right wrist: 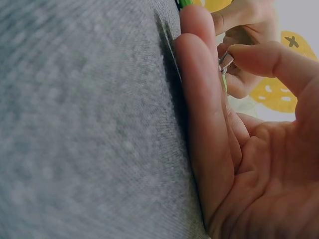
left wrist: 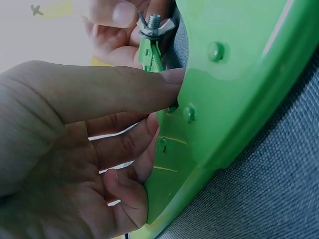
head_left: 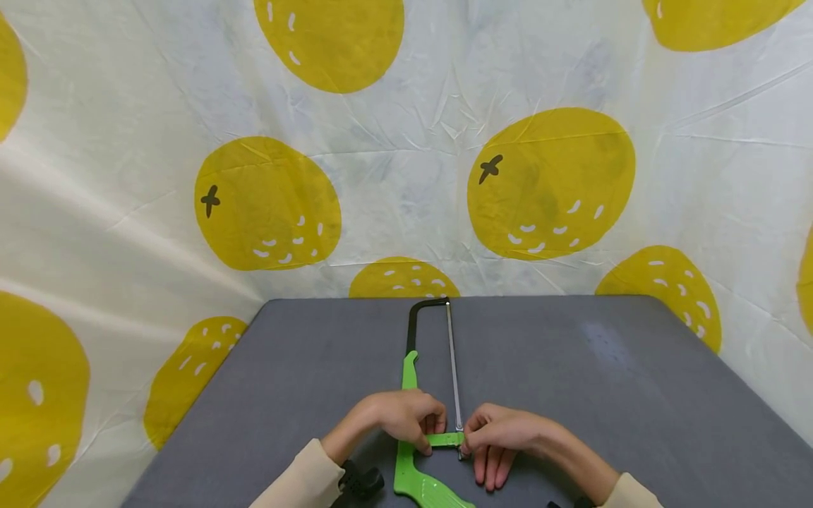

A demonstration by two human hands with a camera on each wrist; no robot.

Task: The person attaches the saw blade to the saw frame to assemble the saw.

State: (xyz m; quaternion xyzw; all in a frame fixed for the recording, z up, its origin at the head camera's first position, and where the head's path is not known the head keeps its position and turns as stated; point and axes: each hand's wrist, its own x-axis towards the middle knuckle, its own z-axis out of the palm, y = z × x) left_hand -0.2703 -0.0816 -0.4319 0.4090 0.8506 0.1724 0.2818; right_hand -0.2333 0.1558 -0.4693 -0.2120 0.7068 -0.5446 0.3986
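A hacksaw (head_left: 406,466) with a green handle and black front frame (head_left: 412,328) lies on the table, its far end pointing away from me. The blade (head_left: 453,367) runs along its right side. My left hand (head_left: 406,416) holds the green frame where the short crosspiece (head_left: 444,440) meets it. In the left wrist view the thumb (left wrist: 134,89) presses the green metal, the other fingers behind it. At the crosspiece's right end, my right hand (head_left: 508,434) pinches the wing nut (left wrist: 155,30) with thumb and index finger. Its other fingers stretch along the tabletop.
The grey cloth-covered table (head_left: 305,367) spreads around the saw. Behind it and at both sides hangs a pale curtain (head_left: 406,204) printed with yellow fruit. Dark wrist devices (head_left: 363,481) sit close to the table by the sleeves.
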